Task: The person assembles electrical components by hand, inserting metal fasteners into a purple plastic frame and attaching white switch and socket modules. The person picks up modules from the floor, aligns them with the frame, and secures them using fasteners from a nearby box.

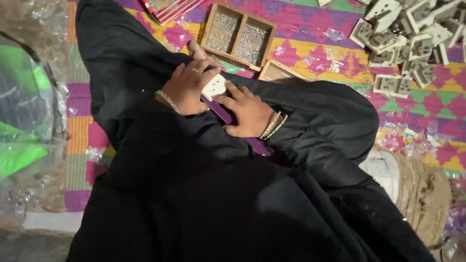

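I am looking down at my own lap, covered in loose black cloth, as I sit on a bright woven mat [310, 43] of pink, yellow and purple. My landmark is the small white plastic socket piece [215, 86] resting on my knee.

My left hand [187, 87] sits just left of that piece, fingers curled over its upper edge and pinning it in place. My right hand [247, 112] lies just below and right of it, with the index fingertip pressed on its lower right corner; the other fingers are closed around a purple-handled tool [225, 114] that runs under the piece and down toward my right wrist. (Its tip is hidden, so I cannot tell what kind of tool it is.)

Beyond the piece, a wooden two-compartment tray [238, 35] holds small silvery screws. Far to its upper right lies a heap of similar white pieces [407, 34].

I judge the step in hand to be fastening this piece; next calls for keeping it steady while the tool is seated squarely.
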